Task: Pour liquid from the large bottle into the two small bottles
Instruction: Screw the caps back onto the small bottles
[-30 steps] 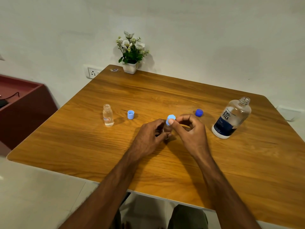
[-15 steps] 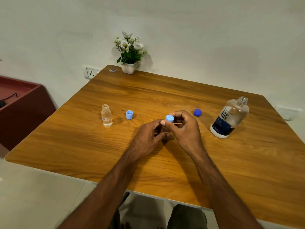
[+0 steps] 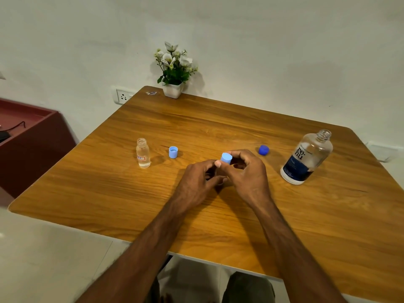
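A light blue cap (image 3: 226, 158) is pinched by the right hand (image 3: 247, 173) over a small bottle, mostly hidden inside the curled left hand (image 3: 200, 180) mid-table. Cap should be kept square and the bottle upright while it's turned.

The large bottle (image 3: 307, 157), standing open near the right edge of the table (image 3: 218, 127), carries the brand "re-nu" in dark letters on its clear upper part, set in two lines as "re" over "nu". A line of small print runs above the brand and more sits on the dark blue band below it; both are too small to read. The small open bottle (image 3: 143, 153) on the left bears a little red-edged label whose writing cannot be made out.
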